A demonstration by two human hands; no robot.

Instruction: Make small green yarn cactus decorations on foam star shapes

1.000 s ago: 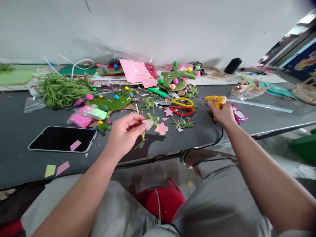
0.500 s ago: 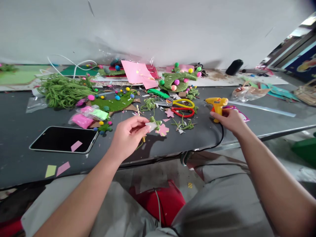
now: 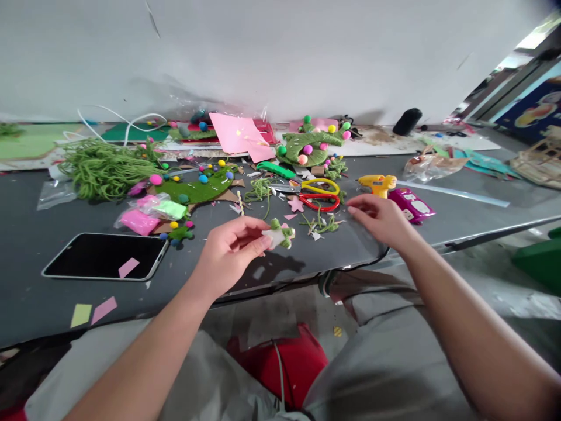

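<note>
Between the thumb and fingers of my left hand [image 3: 236, 248] is a small white piece wrapped with green yarn [image 3: 280, 235], raised just over the table's front part. My right hand [image 3: 379, 219] is open and holds nothing, its fingers reaching left. Just behind it, the yellow glue gun [image 3: 377, 185] stands on the table, its handle partly hidden by the hand. Scissors with red and yellow handles [image 3: 322, 202] lie between and beyond the hands. Around them are green yarn scraps [image 3: 322, 222] and a pink paper flower [image 3: 296, 204].
A phone [image 3: 105, 256] lies at left, near a green yarn bundle [image 3: 103, 169] and bags of pink clay [image 3: 140, 221]. Green pieces with pompoms [image 3: 197, 186] and a green cutter [image 3: 276, 169] sit farther back. Right of the glue gun are a purple packet [image 3: 411, 206] and a clear strip [image 3: 456, 193].
My right hand has let go of the glue gun and moved left, leaving it on the table. My left hand still holds the yarn-wrapped piece, now slightly lower and turned.
</note>
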